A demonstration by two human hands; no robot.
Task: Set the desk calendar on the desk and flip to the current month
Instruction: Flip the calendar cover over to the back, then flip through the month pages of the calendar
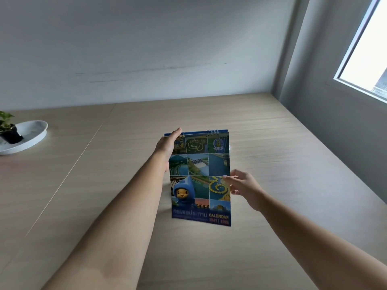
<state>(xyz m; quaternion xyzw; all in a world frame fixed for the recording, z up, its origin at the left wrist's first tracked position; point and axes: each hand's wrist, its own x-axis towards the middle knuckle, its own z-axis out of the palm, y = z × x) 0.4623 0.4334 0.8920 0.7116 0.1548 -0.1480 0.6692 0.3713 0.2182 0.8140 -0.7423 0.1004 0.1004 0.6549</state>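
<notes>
Single view, head-worn wide-angle camera: looks forward and down from the person's own standpoint across a pale wooden desk (272,153) toward the grey back wall (146,49), with straight edges bowed by the lens and a window (368,53) slanting in at upper right. Range close: both bare forearms enter from the bottom edge and reach the frame's middle, where the desk calendar (201,176) stands at arm's length with its cover facing the camera. Left margin takes in a white dish (31,135) holding a small potted plant (8,130); no second view shares the scene.
</notes>
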